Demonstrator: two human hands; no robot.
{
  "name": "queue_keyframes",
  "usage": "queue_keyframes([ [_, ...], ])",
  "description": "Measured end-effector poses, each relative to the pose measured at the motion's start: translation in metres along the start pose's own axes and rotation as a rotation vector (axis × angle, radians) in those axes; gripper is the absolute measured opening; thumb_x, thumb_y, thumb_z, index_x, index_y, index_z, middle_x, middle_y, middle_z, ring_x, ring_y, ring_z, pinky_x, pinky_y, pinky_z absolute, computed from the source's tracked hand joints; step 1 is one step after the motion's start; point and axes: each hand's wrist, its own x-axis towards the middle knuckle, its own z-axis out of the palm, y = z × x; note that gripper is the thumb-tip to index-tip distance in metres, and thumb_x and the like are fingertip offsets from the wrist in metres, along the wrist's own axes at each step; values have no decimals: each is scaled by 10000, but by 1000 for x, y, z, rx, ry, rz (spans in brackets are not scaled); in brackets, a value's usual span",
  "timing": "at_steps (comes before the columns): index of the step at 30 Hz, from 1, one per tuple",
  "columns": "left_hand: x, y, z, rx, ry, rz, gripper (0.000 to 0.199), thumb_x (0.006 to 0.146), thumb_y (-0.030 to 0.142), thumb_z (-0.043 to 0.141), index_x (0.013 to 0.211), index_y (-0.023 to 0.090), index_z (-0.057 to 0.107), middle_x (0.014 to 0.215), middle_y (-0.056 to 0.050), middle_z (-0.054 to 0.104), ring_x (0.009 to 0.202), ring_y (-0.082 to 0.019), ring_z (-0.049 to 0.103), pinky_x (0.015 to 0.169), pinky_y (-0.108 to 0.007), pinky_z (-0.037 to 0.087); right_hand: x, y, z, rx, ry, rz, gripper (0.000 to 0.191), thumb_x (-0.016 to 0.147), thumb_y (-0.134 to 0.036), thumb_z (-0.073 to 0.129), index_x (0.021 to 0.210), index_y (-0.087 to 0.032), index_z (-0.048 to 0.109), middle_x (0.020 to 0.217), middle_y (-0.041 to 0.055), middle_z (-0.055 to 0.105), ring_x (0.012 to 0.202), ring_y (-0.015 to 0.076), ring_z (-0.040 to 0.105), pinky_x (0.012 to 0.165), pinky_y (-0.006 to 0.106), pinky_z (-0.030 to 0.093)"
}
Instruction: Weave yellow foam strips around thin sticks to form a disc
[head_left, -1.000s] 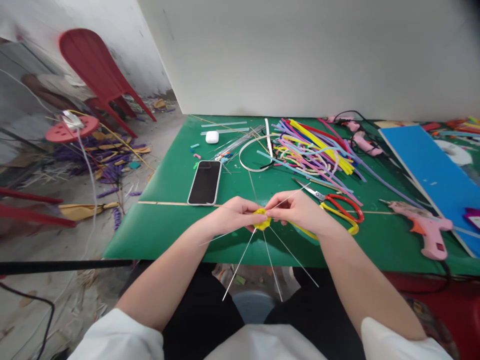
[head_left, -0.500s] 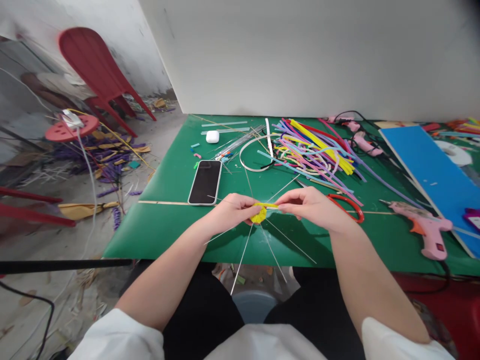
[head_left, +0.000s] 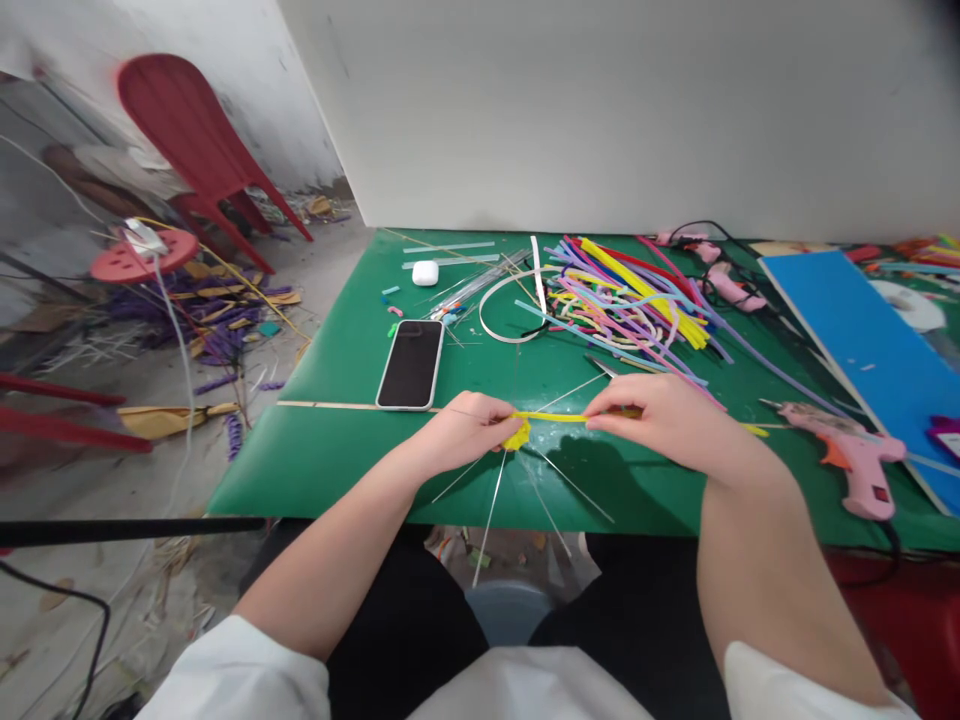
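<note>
My left hand [head_left: 472, 430] is closed, pinching a small yellow wound disc [head_left: 516, 436] with several thin wire spokes [head_left: 489, 520] fanning out from it. Between my hands runs a taut yellow pipe cleaner [head_left: 555, 417], level and joined to the disc's top. The fingers of my right hand [head_left: 645, 415] are closed on it, and its loose end appears past the wrist. Scissors [head_left: 602, 366] lie just behind my right hand, their handles hidden by it. Left of my left hand rests a phone [head_left: 410, 366].
A heap of coloured pipe cleaners [head_left: 637, 300] covers the table's back right. At the right stand a pink glue gun [head_left: 847, 450] and a blue board [head_left: 870, 340]. Loose wires [head_left: 480, 285], a white earphone case [head_left: 425, 272] and a headband [head_left: 495, 325] lie behind the phone.
My right hand has moved right, away from the disc, drawing out a longer straight length of the yellow pipe cleaner. My left hand stays in place; the spokes have turned slightly.
</note>
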Motion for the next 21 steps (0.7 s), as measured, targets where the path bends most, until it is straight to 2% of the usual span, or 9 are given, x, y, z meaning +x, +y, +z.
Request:
queue_keyframes([
  [4, 4, -6, 3, -93, 30, -54, 297, 812, 366, 479, 794, 136, 666, 696, -37, 647, 611, -116, 593, 541, -189, 456, -11, -16, 6, -327, 164, -55, 192, 842, -271, 490, 792, -234, 671, 816, 5, 638, 716, 121, 580, 581, 233, 347],
  [6, 6, -5, 1, -238, 40, -106, 280, 798, 357, 504, 805, 122, 657, 744, -53, 655, 659, -133, 620, 575, -207, 487, -14, -24, 11, -443, 177, -88, 213, 857, -245, 459, 784, -212, 656, 765, 14, 622, 682, 120, 570, 541, 238, 311],
  [9, 8, -3, -3, -452, 36, -160, 269, 785, 343, 534, 828, 102, 647, 753, -66, 658, 687, -142, 637, 595, -218, 505, -14, -32, 18, -570, 131, -101, 224, 858, -206, 439, 721, -190, 614, 666, 6, 574, 599, 116, 536, 490, 255, 246],
  [14, 7, 0, -6, -604, 42, -168, 280, 768, 340, 576, 893, 97, 638, 702, -58, 656, 637, -121, 628, 557, -198, 493, -14, -35, 20, -575, 41, -133, 214, 853, -172, 433, 685, -183, 566, 645, 2, 545, 564, 107, 511, 483, 265, 209],
  [21, 10, -3, 2, -528, 74, -247, 226, 773, 315, 556, 831, 110, 632, 698, -50, 657, 604, -121, 639, 499, -185, 488, -12, -47, 23, -526, -29, -219, 179, 818, -118, 461, 671, -180, 543, 629, -4, 533, 525, 97, 470, 471, 268, 191],
])
